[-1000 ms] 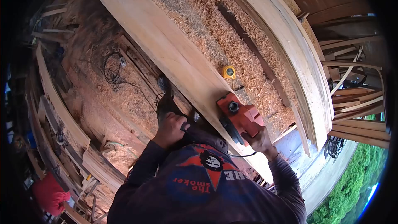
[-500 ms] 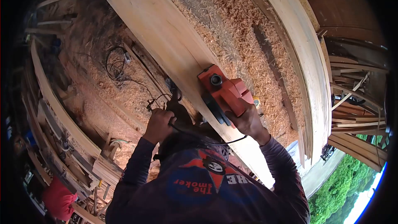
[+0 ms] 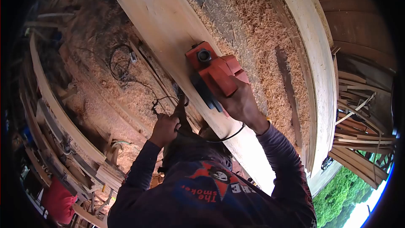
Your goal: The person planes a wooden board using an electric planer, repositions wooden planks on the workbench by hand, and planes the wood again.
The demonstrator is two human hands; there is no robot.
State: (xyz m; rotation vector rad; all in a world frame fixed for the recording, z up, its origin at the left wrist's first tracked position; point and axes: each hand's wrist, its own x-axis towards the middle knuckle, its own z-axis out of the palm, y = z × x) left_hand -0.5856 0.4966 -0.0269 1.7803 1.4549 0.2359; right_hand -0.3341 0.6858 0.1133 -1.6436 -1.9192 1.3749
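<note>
An orange-red electric planer (image 3: 215, 69) sits on a long pale wooden plank (image 3: 158, 21), which runs diagonally from top left to lower right. My right hand (image 3: 242, 101) is closed around the planer's rear handle. From the tool a black power cord (image 3: 234, 134) loops over the plank towards my body. To the left of the plank, my left hand (image 3: 165, 128) is curled closed around the cord near my knees. The fingers' far side is hidden from me.
Wood shavings (image 3: 270, 59) cover the ground beside the plank. Another long board (image 3: 312, 71) lies to the right, with stacked lumber (image 3: 358, 118) beyond. A coiled cable (image 3: 122, 65) lies left, near more long timbers (image 3: 59, 105). Something red (image 3: 59, 200) shows lower left.
My right hand and the planer have moved up and left along the plank. The cord has shifted with it, while my left hand stays at nearly the same spot.
</note>
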